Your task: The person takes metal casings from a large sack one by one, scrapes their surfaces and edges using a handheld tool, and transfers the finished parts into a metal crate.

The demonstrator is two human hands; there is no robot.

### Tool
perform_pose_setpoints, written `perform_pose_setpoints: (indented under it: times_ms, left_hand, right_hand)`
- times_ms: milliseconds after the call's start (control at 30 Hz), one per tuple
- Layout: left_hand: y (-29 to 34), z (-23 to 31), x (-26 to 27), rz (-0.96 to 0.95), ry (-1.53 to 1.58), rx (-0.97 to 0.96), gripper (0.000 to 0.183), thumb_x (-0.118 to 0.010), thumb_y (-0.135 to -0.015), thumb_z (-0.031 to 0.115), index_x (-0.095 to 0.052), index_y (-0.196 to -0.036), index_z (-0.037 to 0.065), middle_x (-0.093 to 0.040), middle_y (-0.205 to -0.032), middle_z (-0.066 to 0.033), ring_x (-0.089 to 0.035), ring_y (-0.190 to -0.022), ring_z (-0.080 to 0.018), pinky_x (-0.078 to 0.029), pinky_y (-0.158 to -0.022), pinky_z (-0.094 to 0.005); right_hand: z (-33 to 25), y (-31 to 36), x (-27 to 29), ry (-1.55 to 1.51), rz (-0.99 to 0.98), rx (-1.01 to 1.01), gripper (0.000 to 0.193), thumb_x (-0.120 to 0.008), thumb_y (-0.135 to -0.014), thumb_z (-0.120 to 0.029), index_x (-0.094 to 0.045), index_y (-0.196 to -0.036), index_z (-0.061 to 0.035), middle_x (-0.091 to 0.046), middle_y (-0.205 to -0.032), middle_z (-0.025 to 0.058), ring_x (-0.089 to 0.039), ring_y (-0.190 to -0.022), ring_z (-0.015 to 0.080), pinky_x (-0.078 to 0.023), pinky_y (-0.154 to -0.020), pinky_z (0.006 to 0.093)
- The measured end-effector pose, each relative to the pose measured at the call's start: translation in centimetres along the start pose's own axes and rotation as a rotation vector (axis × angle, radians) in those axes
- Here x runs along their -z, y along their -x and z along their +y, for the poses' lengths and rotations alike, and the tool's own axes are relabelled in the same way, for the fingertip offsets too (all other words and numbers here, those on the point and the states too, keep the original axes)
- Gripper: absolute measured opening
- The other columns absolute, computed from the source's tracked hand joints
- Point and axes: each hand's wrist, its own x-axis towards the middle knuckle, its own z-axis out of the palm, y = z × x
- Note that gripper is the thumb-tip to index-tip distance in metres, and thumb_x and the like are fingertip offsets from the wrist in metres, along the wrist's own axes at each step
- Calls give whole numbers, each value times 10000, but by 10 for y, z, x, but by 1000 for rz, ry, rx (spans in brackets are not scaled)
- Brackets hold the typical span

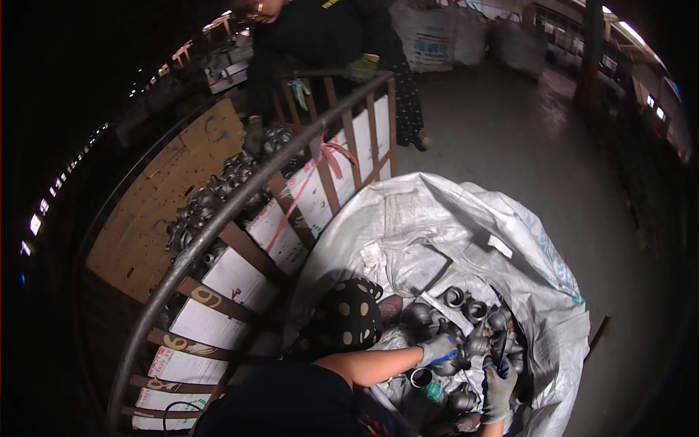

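I judge the step in hand to be picking through the dark fittings [418, 315], heaped inside the white bag [542, 255]. My left hand [438, 350] is over them, my right hand [499, 393] at a dark piece [502, 345] — whether either set of fingers is closed on anything, I can't tell. The next move calls, I think, for a sure grip (round ones may roll). A green piece [434, 392] sits among them; the barred cage [213, 226] alongside — holds similar metal parts [231, 176].
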Motion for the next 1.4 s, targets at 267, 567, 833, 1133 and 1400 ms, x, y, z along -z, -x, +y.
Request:
perform_pose_setpoints:
  times_ms: [267, 567, 833, 1133, 1400]
  left_hand:
    - [30, 213, 91, -13, -94, -139, 137, -475, -816, 136, -580, -767, 61, -559, -651, -112, -524, -602, -219, -416, -597, -361]
    - [-9, 194, 113, 99, -11, -437, 181, -592, -711, 85, -549, -886, 58, -550, -750, -107, -545, -699, -220, -426, -629, -343]
    - [-48, 159, 147, 25, 1073, -567, 302, -507, -886, 220, -524, -1096, 5, -507, -1124, -76, -477, -1063, -148, -401, -887, -272]
    - [-48, 142, 97, -282, 917, -251, 363, -461, -904, 298, -468, -1157, 37, -572, -1037, -91, -570, -900, -150, -457, -839, -291]
    - [-35, 148, 104, -430, 1428, -23, 442, -436, -909, 336, -423, -1220, 22, -533, -1145, -107, -533, -1011, -167, -408, -929, -323]
  right_hand:
    - [-37, 2, -12, 341, 139, 174, 330, -632, -715, -49, -561, -1017, 64, -607, -912, 117, -549, -808, 182, -436, -756, 294]
    - [-102, -15, -52, -74, 121, 367, 306, -520, -790, -6, -525, -1074, 105, -597, -947, 124, -563, -817, 172, -459, -739, 270]
    - [-68, -50, 1, -406, 43, 107, 339, -472, -850, -147, -496, -1094, 88, -573, -983, 127, -574, -857, 191, -478, -749, 317]
    - [-27, -56, 31, -531, -9, -49, 310, -480, -847, -142, -511, -1088, 51, -577, -980, 96, -566, -869, 173, -462, -771, 302]
    - [-88, -75, -22, -66, 161, 231, 305, -487, -825, -52, -537, -1110, 42, -584, -1014, 56, -537, -843, 101, -422, -753, 226]
